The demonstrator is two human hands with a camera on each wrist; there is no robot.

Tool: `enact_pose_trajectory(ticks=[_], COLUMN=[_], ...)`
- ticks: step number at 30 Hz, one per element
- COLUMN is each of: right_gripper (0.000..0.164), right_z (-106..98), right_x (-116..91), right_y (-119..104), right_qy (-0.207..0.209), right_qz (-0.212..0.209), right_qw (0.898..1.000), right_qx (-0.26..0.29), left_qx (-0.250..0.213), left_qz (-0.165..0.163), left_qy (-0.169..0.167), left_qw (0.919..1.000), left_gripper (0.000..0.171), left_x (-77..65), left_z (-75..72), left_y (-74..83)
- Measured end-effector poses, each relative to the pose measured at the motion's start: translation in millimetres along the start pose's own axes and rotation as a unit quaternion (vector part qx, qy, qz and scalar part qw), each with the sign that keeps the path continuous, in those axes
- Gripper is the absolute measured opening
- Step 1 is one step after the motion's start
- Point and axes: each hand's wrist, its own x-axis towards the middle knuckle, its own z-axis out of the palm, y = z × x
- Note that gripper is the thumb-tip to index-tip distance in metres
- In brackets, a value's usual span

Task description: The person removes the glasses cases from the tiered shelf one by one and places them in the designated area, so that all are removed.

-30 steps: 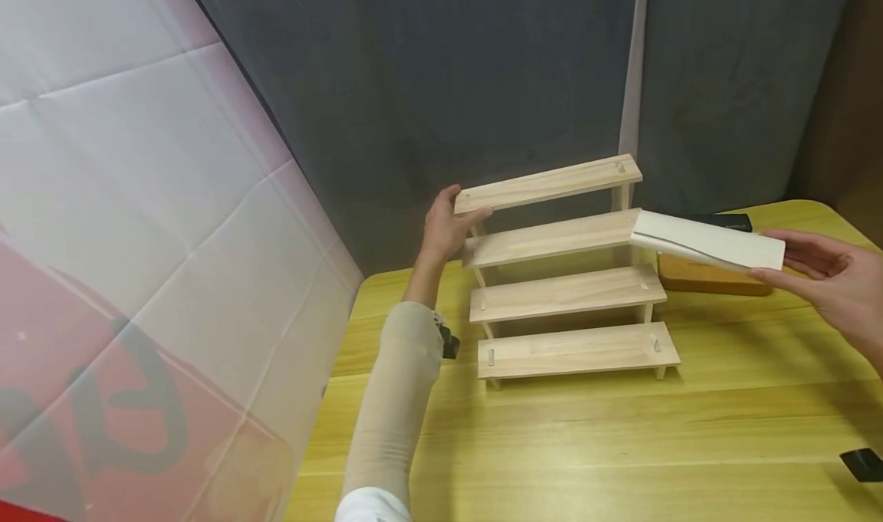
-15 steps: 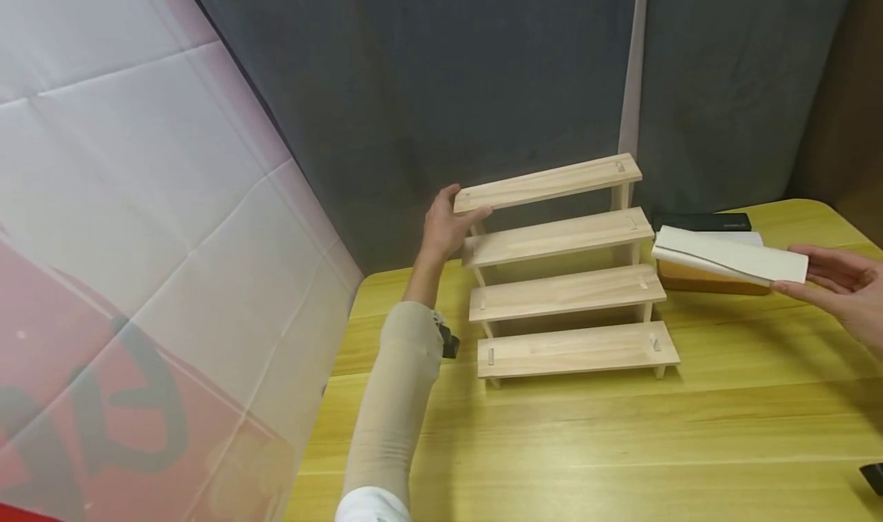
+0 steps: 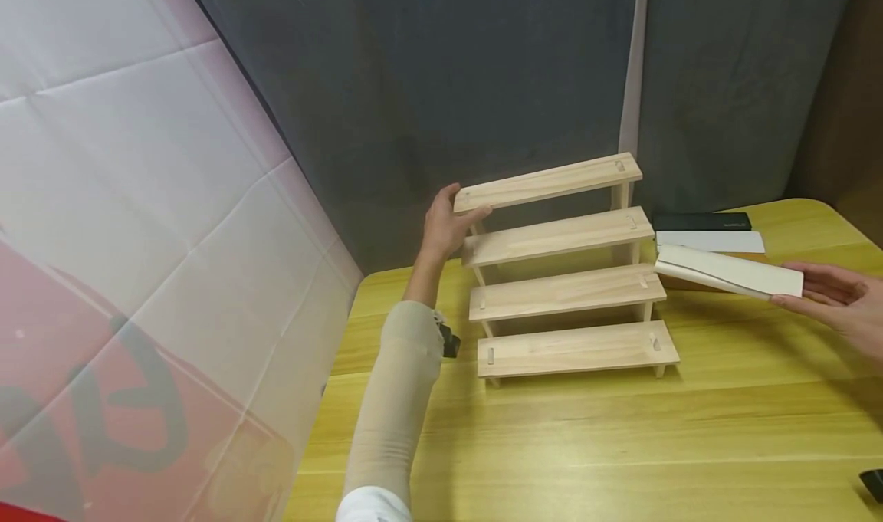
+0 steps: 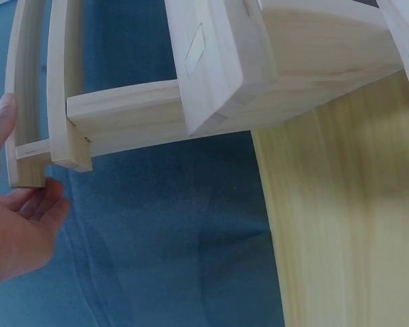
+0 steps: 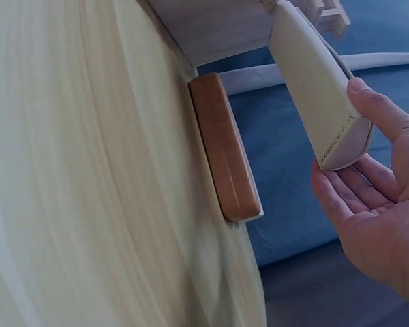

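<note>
A four-tier stepped rack of pale wood (image 3: pixel 566 293) stands on the table against the dark curtain. My left hand (image 3: pixel 444 227) grips the left end of its top shelf, thumb along the front edge; the left wrist view shows the fingers (image 4: pixel 44 204) around that shelf end. At the rack's right side, my right hand (image 3: pixel 845 303) pinches the near end of a cream glasses case (image 3: pixel 731 271), thumb on one face and fingertips beneath. In the head view the case's far end overlaps the right ends of the middle shelves; whether they touch I cannot tell.
Behind the held case, a black case (image 3: pixel 704 221), a white case (image 3: pixel 710 241) and an orange-brown case (image 5: pixel 225 146) lie in a row on the table (image 3: pixel 586 445). A white printed panel (image 3: pixel 207 238) rises along the left, the dark curtain (image 3: pixel 448 85) at the back.
My right hand has drawn the cream case rightward off the second shelf, then slightly lower and nearer, uncovering the white case behind. My left hand and the rack have stayed put.
</note>
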Motion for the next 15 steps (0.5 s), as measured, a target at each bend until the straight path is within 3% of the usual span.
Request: enact_pose_trajectory(ticks=[8, 15], right_gripper=[0.061, 0.049], right_z=[-5, -4], right_x=[-4, -6], right_y=[15, 25], right_qy=[0.002, -0.01], right_qz=[-0.011, 0.024], right_qw=[0.999, 0.993], right_qx=[-0.044, -0.113], left_qx=[-0.003, 0.002], left_qz=[0.003, 0.003], left_qy=[-0.001, -0.003], left_qw=[1.0, 1.0], left_gripper=[0.088, 0.088], left_x=[0.3, 0.9], left_z=[0.3, -0.7], left_y=[0.5, -1.0])
